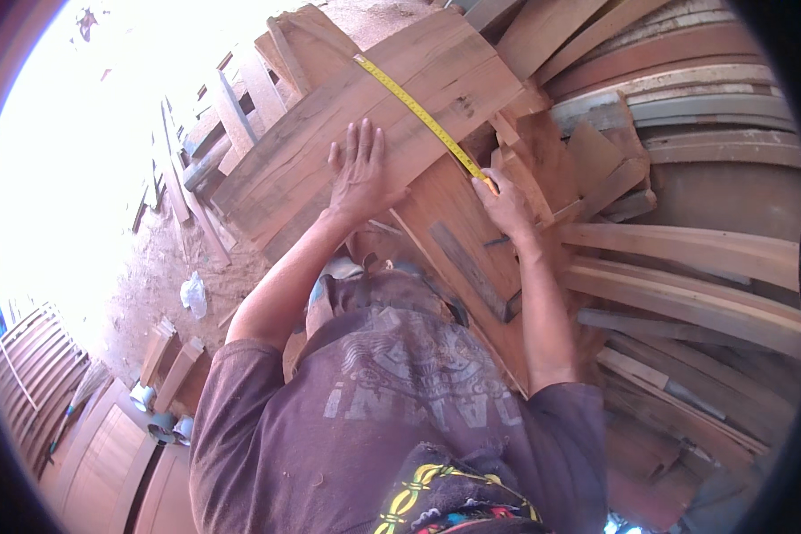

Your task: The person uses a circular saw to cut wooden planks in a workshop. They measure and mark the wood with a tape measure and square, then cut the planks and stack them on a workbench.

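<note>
A wide wooden board [285, 165] lies at a slant in front of me, with grain lines and a dark knot near its right end. My left hand [362, 173] rests on it, fingers stretched out and palm down. A yellow tape measure [414, 105] runs across the board from its far edge to its near right side. At the near end my right hand [505, 203] is closed around the tape measure, whose case is mostly hidden by the fingers. Under the board sits a wooden panel [432, 200] with a dark narrow strip of wood [472, 267] on it.
Stacked long planks [685, 294] fill the right side, with wood offcuts [605, 165] nearer the board. More scrap pieces [231, 102] lie at the far left. A crumpled clear plastic bag [193, 294] is on the dusty ground, and panelled wooden doors [107, 445] lie at lower left.
</note>
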`<state>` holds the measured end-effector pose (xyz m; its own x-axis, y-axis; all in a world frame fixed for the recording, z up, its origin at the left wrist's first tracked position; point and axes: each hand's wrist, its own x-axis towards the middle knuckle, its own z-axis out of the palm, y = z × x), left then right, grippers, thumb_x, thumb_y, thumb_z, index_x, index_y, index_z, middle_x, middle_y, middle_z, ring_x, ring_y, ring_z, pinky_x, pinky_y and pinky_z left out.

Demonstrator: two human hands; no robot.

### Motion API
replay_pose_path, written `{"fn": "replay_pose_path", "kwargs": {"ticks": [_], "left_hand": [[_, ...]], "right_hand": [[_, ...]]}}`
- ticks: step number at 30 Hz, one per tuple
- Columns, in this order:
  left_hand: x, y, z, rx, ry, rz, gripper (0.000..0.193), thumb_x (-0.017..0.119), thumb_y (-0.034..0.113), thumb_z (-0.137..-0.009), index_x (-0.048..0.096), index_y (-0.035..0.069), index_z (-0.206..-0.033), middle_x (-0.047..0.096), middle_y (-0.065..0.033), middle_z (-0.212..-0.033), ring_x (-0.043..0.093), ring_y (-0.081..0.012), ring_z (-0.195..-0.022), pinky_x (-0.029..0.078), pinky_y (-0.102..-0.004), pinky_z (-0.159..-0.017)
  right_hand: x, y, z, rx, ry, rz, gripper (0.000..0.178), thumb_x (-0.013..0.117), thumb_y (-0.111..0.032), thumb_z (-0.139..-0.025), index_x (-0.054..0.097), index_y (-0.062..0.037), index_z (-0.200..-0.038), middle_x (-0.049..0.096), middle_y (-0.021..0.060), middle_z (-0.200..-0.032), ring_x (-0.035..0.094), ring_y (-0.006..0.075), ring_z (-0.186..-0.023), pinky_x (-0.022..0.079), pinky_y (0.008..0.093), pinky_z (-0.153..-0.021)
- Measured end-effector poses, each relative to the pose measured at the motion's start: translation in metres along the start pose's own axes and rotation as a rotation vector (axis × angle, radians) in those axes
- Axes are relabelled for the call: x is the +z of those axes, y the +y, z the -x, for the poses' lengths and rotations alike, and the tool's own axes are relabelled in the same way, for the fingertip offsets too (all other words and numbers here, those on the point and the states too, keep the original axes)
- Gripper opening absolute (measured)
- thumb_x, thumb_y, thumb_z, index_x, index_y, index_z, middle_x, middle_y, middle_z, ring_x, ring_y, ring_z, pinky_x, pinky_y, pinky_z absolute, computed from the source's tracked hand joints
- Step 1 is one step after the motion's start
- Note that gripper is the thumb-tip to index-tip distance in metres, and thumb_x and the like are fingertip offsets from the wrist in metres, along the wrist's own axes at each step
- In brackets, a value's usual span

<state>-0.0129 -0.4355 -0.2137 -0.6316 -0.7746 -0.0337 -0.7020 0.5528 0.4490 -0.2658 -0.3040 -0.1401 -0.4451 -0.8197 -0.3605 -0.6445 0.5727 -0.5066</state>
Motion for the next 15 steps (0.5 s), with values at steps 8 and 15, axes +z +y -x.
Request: {"fn": "replay_pose_path", "kwargs": {"ticks": [8,15], "left_hand": [[-0.005,0.003,0.0,-0.013,-0.051,-0.031,0.125,0.082,0.059,-0.074,0.024,-0.002,-0.165,0.015,-0.0257,-0.174,0.006,-0.0451,-0.163,0.006,-0.067,-0.126],[-0.004,0.0,-0.001,-0.005,-0.083,-0.077,0.126,0.08,0.063,-0.077,0.018,0.0,-0.168,0.009,-0.0241,-0.176,0.002,-0.0428,-0.164,0.005,-0.0651,-0.126]], "right_hand": [[0.016,0.028,0.004,-0.044,0.052,0.004,0.044,0.067,-0.042,-0.101,0.068,-0.0101,-0.131,0.074,0.0212,-0.118,0.07,0.0381,-0.114,0.055,0.0457,-0.097],[0.022,0.038,0.004,-0.046,0.06,-0.007,0.045,0.063,-0.049,-0.1,0.066,-0.0182,-0.134,0.074,0.0166,-0.118,0.07,0.0379,-0.112,0.056,0.0486,-0.093]]}}
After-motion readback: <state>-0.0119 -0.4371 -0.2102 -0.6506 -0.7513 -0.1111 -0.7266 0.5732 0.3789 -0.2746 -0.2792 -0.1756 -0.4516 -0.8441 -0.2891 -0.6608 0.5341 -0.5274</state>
